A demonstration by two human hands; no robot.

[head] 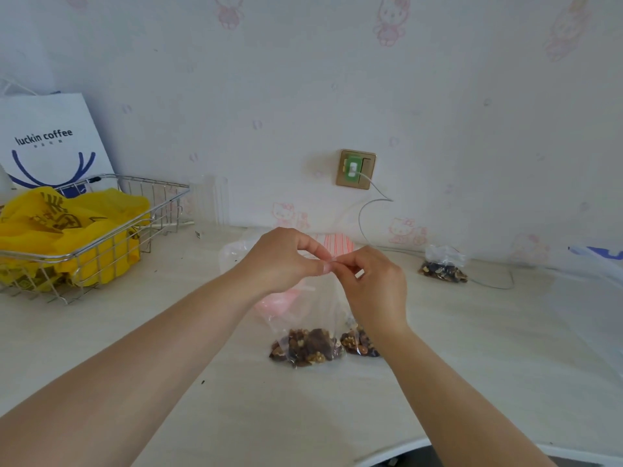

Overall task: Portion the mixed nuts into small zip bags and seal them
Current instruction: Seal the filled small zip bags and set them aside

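Both hands, left (pixel 286 257) and right (pixel 374 284), pinched the top of a nut-filled bag (pixel 308 332) between fingertips above the table (pixel 202 348).

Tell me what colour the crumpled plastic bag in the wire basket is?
Yellow with dark printing, seen in the head view.

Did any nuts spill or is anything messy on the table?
No nuts look spilled. Both hands, left hand and right hand, pinch the top of the clear zip bag of mixed nuts. Only a few tiny dark specks lie on the pale tabletop, too small to identify.
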